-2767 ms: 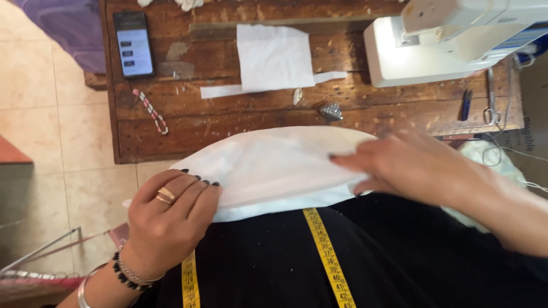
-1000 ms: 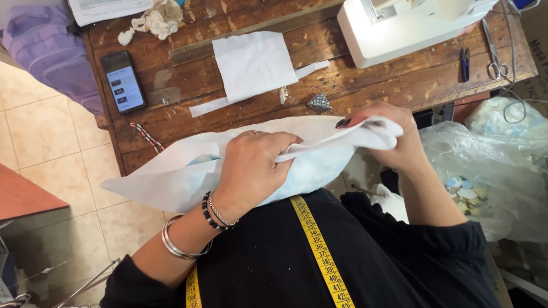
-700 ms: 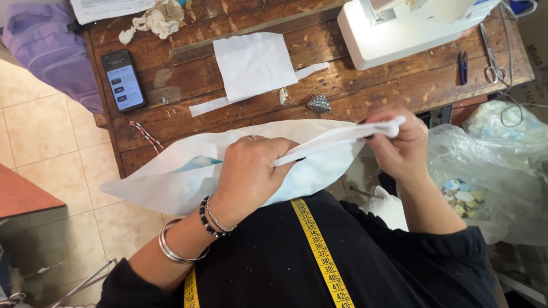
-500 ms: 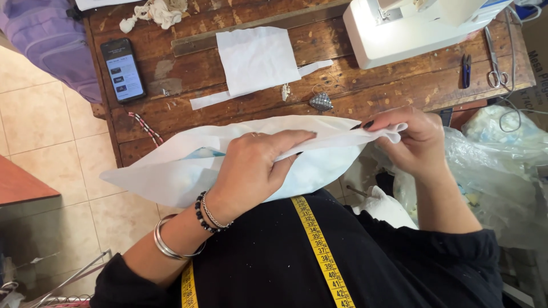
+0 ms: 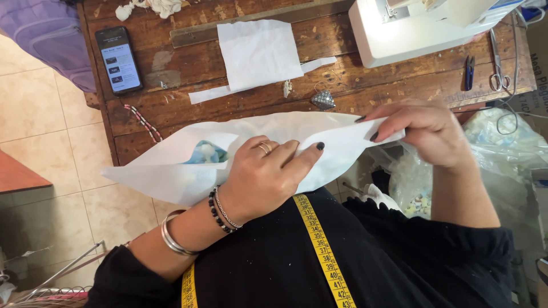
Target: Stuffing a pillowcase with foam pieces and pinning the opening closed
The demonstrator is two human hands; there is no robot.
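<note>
I hold a long piece of white fabric (image 5: 171, 171) across my lap, in front of a worn wooden table (image 5: 188, 108). My left hand (image 5: 262, 174), with rings and bracelets, lies flat on the middle of the fabric and presses it down. At the fabric's right end, my right hand (image 5: 422, 128) pinches the edge between fingers and thumb. A patch of pale blue print shows through the cloth to the left of my left hand. A yellow measuring tape (image 5: 319, 251) hangs around my neck over a black top.
On the table lie a phone (image 5: 119, 59), a white fabric square with a strip (image 5: 257, 54), a small grey heart-shaped object (image 5: 323, 100), a white sewing machine (image 5: 422, 28), snips (image 5: 468, 71) and scissors (image 5: 498, 60). A clear plastic bag (image 5: 502, 148) sits at right, purple cloth (image 5: 48, 34) at top left.
The fabric was bunched under my left hand; it is now spread flatter, with that hand's fingers stretched out on it. My right hand still holds the right end.
</note>
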